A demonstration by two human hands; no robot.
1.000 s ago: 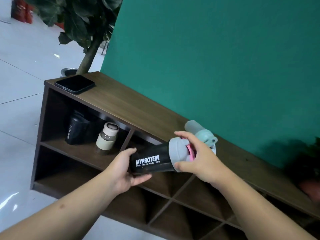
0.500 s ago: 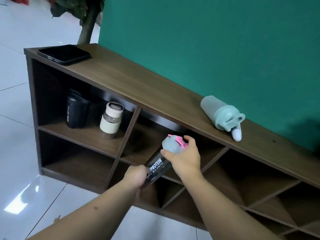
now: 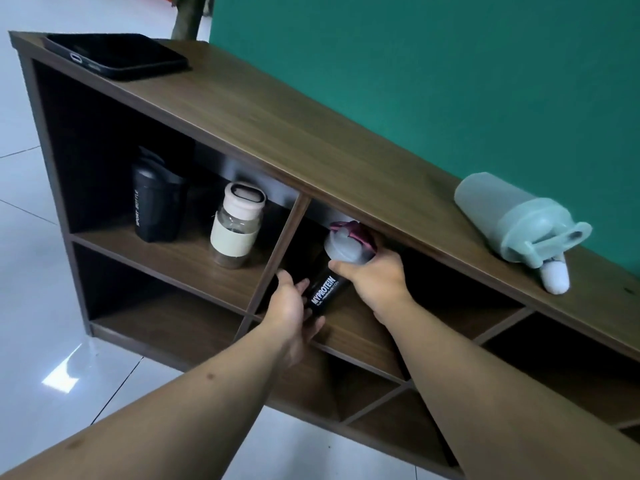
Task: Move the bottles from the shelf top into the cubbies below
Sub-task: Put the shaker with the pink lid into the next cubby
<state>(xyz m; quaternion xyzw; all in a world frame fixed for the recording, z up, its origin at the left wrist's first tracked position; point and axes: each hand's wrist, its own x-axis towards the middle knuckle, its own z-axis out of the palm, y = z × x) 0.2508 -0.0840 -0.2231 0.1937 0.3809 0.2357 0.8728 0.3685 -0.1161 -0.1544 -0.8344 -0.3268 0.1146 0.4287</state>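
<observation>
Black shaker bottle [image 3: 327, 289] is gripped tilted inside the upper middle cubby [image 3: 349, 327], left hand [image 3: 294, 306] clasping its base, right hand [image 3: 372, 280] clamped below the lid; its base is hidden.

Phone [image 3: 117, 57] left – shaker [image 3: 516, 216] right

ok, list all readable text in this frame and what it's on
"MYPROTEIN": black shaker, held by left hand and right hand.
Smaller line under it: too blurred to read.
"SPORT BOTTLE": black bottle, upper left cubby.
Cream bottle, green shaker, phone: no readable text.
</observation>
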